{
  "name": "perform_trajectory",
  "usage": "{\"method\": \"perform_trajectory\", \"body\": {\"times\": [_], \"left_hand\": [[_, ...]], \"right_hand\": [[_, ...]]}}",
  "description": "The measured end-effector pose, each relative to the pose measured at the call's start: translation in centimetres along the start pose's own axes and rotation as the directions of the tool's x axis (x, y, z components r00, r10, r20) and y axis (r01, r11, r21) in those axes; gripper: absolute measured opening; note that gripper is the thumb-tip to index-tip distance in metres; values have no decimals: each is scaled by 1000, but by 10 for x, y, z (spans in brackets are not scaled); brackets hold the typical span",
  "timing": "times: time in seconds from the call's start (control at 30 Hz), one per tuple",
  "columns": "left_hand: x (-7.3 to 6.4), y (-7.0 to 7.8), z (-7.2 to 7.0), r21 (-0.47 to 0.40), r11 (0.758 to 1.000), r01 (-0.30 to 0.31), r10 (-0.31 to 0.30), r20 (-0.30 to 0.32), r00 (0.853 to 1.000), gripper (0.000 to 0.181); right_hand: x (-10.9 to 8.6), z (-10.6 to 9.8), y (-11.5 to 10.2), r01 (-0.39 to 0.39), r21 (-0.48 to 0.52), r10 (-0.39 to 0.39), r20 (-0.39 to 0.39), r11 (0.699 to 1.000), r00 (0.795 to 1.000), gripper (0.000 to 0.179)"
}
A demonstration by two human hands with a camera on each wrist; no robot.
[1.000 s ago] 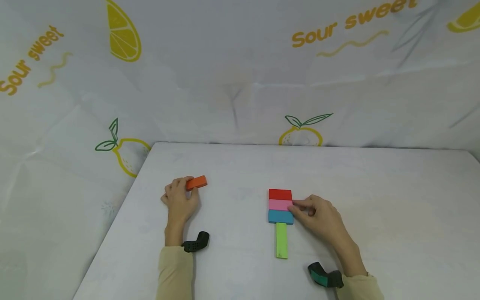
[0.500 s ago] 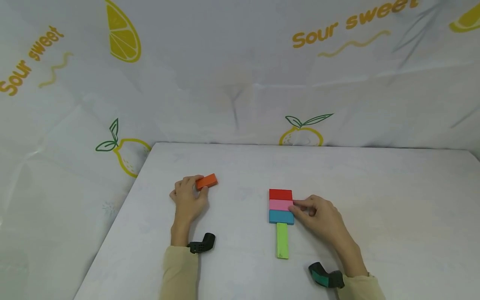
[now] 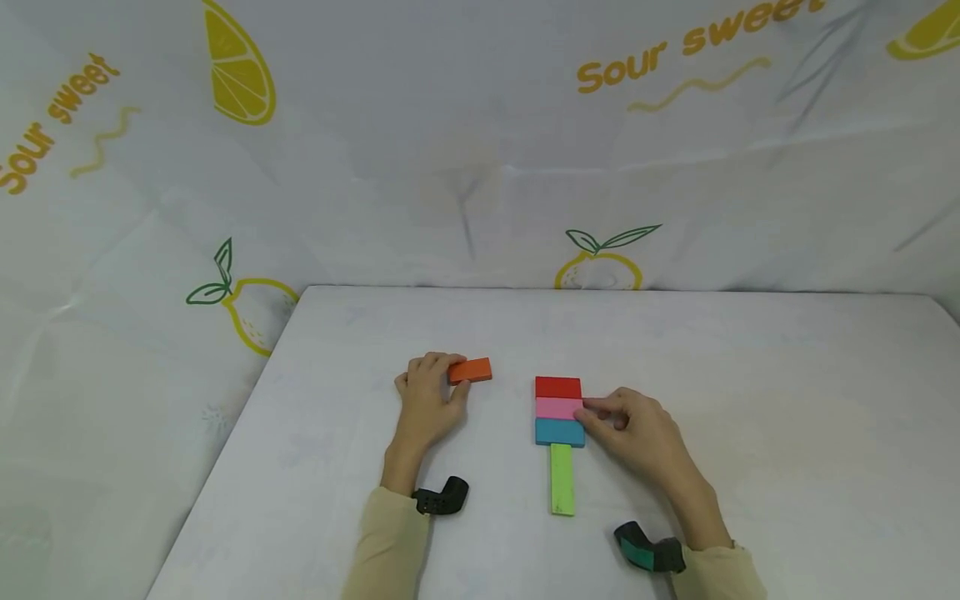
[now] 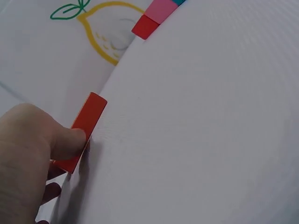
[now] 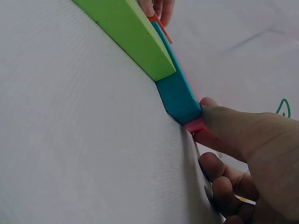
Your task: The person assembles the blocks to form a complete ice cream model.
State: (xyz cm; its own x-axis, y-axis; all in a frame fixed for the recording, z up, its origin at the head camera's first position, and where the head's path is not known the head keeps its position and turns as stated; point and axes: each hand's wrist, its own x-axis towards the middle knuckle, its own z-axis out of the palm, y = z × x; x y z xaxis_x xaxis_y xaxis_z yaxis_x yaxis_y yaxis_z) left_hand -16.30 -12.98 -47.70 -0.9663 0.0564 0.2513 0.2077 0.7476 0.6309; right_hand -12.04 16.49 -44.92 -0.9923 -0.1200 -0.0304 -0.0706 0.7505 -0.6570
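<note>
My left hand (image 3: 431,404) pinches an orange block (image 3: 471,370) between thumb and fingers, to the left of a row of blocks. The left wrist view shows the thumb lying along the side of this orange block (image 4: 88,112). My right hand (image 3: 637,429) pinches the right end of a pink block (image 3: 557,408) with thumb and index finger, the other fingers curled. Against the pink block's far side lies a red block (image 3: 557,387), and against its near side a blue block (image 3: 559,432). A light green block (image 3: 562,479) runs lengthwise toward me from the blue one.
The blocks lie on a white table (image 3: 787,417). Behind its far edge hangs a white sheet (image 3: 375,167) printed with lemons and lettering. Each wrist wears a dark camera mount, the left one (image 3: 444,497) near the green block.
My left hand has carried the orange block rightward across the table toward the row. The right hand and the other blocks have stayed in place.
</note>
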Motion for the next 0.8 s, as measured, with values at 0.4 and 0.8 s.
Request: {"method": "perform_trajectory", "body": {"times": [0.4, 0.8], "left_hand": [[2, -6, -4, -42, 999, 0, 0, -5, 1000, 30], [11, -2, 2, -26, 1000, -12, 13, 26, 1000, 32]], "right_hand": [[1, 0, 0, -3, 10, 3, 0, 1000, 1000, 33], [-1, -1, 1, -4, 12, 4, -7, 1000, 1000, 32]]}}
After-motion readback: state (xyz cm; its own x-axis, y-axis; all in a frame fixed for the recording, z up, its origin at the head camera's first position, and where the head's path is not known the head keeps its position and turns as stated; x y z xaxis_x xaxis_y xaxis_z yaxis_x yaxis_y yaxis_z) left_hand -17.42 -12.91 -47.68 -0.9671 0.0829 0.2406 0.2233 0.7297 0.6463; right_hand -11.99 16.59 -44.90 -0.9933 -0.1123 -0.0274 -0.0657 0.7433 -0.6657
